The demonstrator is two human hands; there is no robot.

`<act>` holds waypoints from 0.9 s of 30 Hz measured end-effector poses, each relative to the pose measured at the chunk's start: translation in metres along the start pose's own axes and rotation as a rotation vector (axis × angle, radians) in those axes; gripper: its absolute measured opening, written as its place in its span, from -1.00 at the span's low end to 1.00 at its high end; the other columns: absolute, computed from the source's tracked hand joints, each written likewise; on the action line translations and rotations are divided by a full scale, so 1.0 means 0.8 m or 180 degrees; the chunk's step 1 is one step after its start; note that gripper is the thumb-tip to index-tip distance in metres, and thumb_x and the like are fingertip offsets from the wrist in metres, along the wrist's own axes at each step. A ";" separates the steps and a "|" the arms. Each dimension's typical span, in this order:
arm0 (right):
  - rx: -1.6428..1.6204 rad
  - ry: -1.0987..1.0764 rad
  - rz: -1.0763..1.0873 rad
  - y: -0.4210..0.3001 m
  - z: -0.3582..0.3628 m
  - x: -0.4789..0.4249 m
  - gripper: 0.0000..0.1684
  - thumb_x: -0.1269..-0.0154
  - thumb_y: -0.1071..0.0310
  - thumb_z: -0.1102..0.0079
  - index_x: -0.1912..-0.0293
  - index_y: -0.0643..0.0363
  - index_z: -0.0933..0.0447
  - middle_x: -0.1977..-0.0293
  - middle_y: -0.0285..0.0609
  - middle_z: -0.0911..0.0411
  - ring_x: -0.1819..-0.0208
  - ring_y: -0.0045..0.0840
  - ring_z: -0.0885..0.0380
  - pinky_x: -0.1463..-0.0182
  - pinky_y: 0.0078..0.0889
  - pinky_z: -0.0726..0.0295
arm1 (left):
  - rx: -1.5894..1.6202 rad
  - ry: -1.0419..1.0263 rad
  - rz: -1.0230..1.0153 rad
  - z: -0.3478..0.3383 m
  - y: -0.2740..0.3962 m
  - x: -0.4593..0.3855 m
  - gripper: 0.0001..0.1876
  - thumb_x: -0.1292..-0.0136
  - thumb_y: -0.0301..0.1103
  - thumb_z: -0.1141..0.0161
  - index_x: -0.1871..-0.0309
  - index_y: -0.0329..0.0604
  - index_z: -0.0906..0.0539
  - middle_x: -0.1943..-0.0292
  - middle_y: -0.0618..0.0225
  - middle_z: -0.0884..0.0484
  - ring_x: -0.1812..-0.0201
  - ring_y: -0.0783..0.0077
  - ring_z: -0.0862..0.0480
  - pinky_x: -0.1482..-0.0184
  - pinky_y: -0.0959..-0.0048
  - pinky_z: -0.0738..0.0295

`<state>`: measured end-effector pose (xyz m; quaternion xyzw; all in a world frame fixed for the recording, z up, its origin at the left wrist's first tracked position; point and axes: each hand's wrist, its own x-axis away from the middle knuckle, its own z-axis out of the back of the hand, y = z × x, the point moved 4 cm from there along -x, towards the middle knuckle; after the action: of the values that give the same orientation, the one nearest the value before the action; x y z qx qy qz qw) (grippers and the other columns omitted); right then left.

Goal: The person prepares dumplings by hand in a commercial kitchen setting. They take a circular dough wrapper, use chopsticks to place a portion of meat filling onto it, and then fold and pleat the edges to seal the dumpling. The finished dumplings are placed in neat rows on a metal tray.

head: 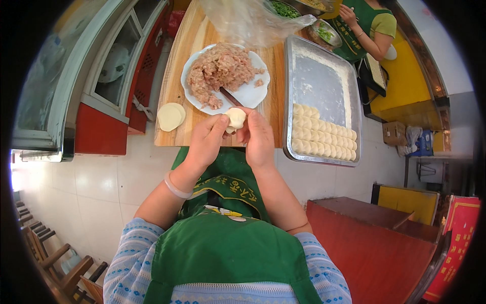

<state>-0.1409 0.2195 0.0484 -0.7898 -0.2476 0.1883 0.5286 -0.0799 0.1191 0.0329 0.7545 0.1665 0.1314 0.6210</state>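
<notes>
Between my two hands, just above the table's near edge, is a small folded dough dumpling (236, 118). My left hand (208, 138) pinches its left side and my right hand (259, 135) has its right side. Beyond them stands a white scalloped plate (250, 95) heaped with minced meat (222, 68). A dark stick-like utensil (230, 97) rests with its far end in the meat; its near end reaches my fingers, and whether they hold it is hidden. Two or more round dough wrappers (171, 116) lie left of the plate. Rows of finished dumplings (322, 136) fill the near part of a metal tray.
The floured metal tray (358, 114) stands right of the wooden table top (172, 81). Clear plastic sheeting (250, 22) and bowls of chopped greens (324, 32) are at the far side. A person in a green apron (347, 34) is at the far right.
</notes>
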 end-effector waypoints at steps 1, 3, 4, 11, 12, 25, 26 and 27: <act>0.0061 0.0044 0.0089 0.000 0.005 -0.001 -0.66 -0.42 0.22 0.15 0.11 0.29 -0.48 0.41 -0.34 -0.44 0.46 -0.76 -0.33 0.37 -0.73 -0.34 | 0.0065 -0.0014 -0.0002 -0.001 -0.001 0.000 -0.67 -0.40 -0.25 0.11 0.25 -0.35 -0.55 0.42 0.40 -0.55 0.37 0.63 -0.46 0.29 0.60 -0.36; 0.0190 0.0371 0.0476 0.001 0.013 -0.005 -0.79 -0.30 0.39 -0.06 0.17 0.33 -0.54 0.36 -0.27 -0.50 0.37 -0.68 -0.42 0.26 -0.68 -0.41 | 0.0199 -0.0058 -0.0003 -0.003 -0.004 -0.002 -0.68 -0.39 -0.25 0.09 0.25 -0.36 -0.55 0.44 0.41 -0.53 0.37 0.62 -0.46 0.28 0.60 -0.35; 0.0381 0.0462 0.0621 0.005 0.020 -0.007 -0.82 -0.27 0.43 -0.10 0.19 0.35 -0.54 0.36 -0.25 -0.52 0.35 -0.66 -0.44 0.24 -0.67 -0.43 | 0.0043 0.0013 -0.0186 -0.003 -0.004 -0.003 -0.69 -0.39 -0.26 0.09 0.27 -0.36 -0.54 0.44 0.42 -0.53 0.38 0.62 -0.46 0.28 0.60 -0.35; -0.0759 0.0890 0.0164 0.031 0.019 -0.009 -0.87 -0.18 0.49 -0.19 0.27 0.37 -0.54 0.38 -0.16 -0.57 0.35 -0.58 -0.52 0.24 -0.58 -0.51 | 0.0157 0.0422 -0.0746 -0.007 -0.008 -0.002 -0.76 -0.37 -0.29 0.03 0.35 -0.27 -0.47 0.44 0.40 -0.49 0.39 0.58 -0.46 0.30 0.59 -0.36; -0.0821 0.0862 0.0241 0.031 0.016 -0.008 -0.86 -0.18 0.49 -0.20 0.27 0.37 -0.54 0.39 -0.16 -0.57 0.35 -0.58 -0.52 0.24 -0.58 -0.51 | 0.0428 0.0482 -0.0714 -0.008 -0.007 -0.001 -0.77 -0.36 -0.29 0.02 0.36 -0.25 -0.46 0.43 0.39 -0.49 0.39 0.57 -0.46 0.30 0.59 -0.37; 0.0375 0.0404 0.0036 0.011 0.017 0.001 -0.84 -0.15 0.45 -0.24 0.32 0.39 -0.57 0.40 -0.23 -0.56 0.39 -0.69 -0.49 0.29 -0.68 -0.45 | 0.0881 -0.0658 0.0140 0.016 0.004 -0.023 -0.72 -0.32 -0.23 -0.05 0.49 -0.18 -0.41 0.49 0.38 -0.48 0.60 0.60 -0.41 0.50 0.61 -0.34; 0.0399 0.0368 0.0010 0.012 0.017 0.002 -0.85 -0.15 0.46 -0.24 0.33 0.39 -0.57 0.40 -0.24 -0.56 0.38 -0.71 -0.49 0.30 -0.69 -0.44 | 0.0563 -0.0567 0.0372 0.016 0.005 -0.026 -0.71 -0.31 -0.24 -0.06 0.51 -0.18 -0.40 0.51 0.39 -0.47 0.62 0.61 -0.39 0.53 0.61 -0.34; 0.0441 0.0360 -0.0018 0.012 0.018 0.001 -0.85 -0.14 0.46 -0.25 0.33 0.38 -0.58 0.41 -0.25 -0.56 0.38 -0.71 -0.48 0.30 -0.69 -0.43 | 0.0242 -0.0469 0.0603 0.018 0.004 -0.027 -0.70 -0.30 -0.24 -0.07 0.53 -0.19 -0.40 0.53 0.40 -0.46 0.64 0.62 -0.38 0.55 0.62 -0.33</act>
<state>-0.1462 0.2273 0.0341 -0.7601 -0.2060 0.1586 0.5956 -0.0935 0.0965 0.0330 0.7975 0.0533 0.1273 0.5874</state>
